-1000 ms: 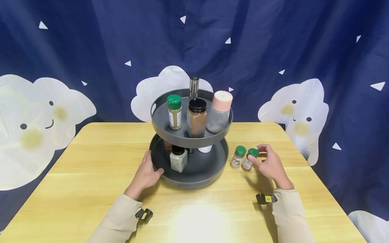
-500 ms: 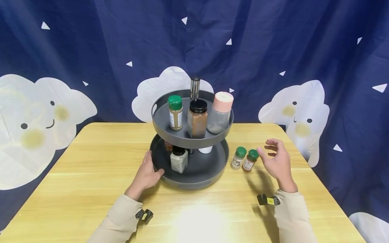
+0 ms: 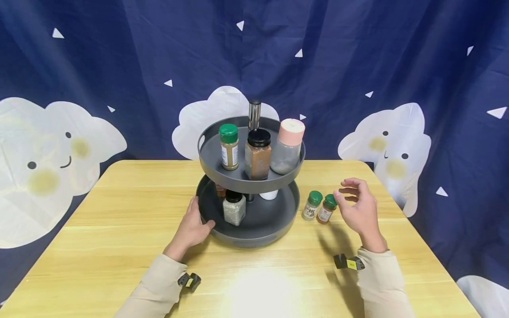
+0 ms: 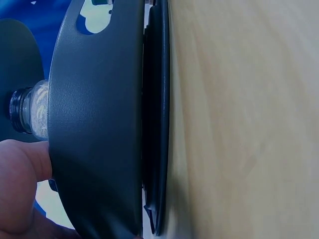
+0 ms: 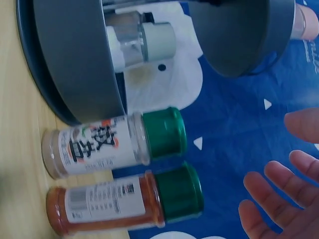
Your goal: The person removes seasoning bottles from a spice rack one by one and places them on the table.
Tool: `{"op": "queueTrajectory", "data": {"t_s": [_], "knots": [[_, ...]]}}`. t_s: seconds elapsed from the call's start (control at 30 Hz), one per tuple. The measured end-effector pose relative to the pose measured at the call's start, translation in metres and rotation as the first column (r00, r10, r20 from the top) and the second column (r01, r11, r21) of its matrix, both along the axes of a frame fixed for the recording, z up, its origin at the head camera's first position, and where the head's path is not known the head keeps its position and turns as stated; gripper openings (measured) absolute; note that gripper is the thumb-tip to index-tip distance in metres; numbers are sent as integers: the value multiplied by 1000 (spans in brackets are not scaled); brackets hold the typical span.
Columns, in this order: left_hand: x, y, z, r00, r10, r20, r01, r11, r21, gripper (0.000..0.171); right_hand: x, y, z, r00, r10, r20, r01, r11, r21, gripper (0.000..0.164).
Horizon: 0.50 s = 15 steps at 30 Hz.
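A dark grey two-tier turntable point(image 3: 254, 240) stands on the table. My left hand point(image 3: 191, 232) grips the left side of its lower rim, thumb over the edge; in the left wrist view the thumb point(image 4: 22, 167) lies against the wall. To the right of the rack two green-capped spice jars stand upright side by side: one with pale contents point(image 5: 99, 144) and one with reddish-brown contents point(image 5: 107, 204). My right hand point(image 3: 359, 214) is just right of the reddish-brown jar, apart from its cap, fingers loosely bent and holding nothing.
The upper tier bears a green-capped jar point(image 3: 229, 148), a black-lidded brown jar point(image 3: 257, 157) and a pink-lidded container point(image 3: 288, 148). On the lower tier are a black-lidded jar point(image 3: 234, 210), a reddish item point(image 3: 220, 191) and a white-lidded jar point(image 5: 158, 41). A blue curtain point(image 3: 139, 53) hangs behind.
My right hand has come away from the reddish-brown jar's cap, moving right with its fingers spread, then shifted slightly back toward it. My left hand and the turntable look unmoved.
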<state>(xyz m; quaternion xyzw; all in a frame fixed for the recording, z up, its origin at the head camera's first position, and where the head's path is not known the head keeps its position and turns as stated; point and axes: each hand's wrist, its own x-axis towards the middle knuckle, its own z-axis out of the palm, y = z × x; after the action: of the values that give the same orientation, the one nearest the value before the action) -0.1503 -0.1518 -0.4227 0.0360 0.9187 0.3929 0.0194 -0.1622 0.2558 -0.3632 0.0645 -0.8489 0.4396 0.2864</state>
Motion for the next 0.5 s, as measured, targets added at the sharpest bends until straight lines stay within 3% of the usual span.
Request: {"op": "queueTrajectory", "data": {"t_s": [0.33, 0.5], "knots": [[-1, 0, 0, 1000, -2, -8, 2, 1000, 1, 87, 4, -17, -1, 986, 158, -44, -155, 986, 62, 37], [-1, 0, -1, 1000, -2, -7, 2, 1000, 1, 87, 4, -23, -3, 980, 189, -61, -183, 979, 94, 40]]}}
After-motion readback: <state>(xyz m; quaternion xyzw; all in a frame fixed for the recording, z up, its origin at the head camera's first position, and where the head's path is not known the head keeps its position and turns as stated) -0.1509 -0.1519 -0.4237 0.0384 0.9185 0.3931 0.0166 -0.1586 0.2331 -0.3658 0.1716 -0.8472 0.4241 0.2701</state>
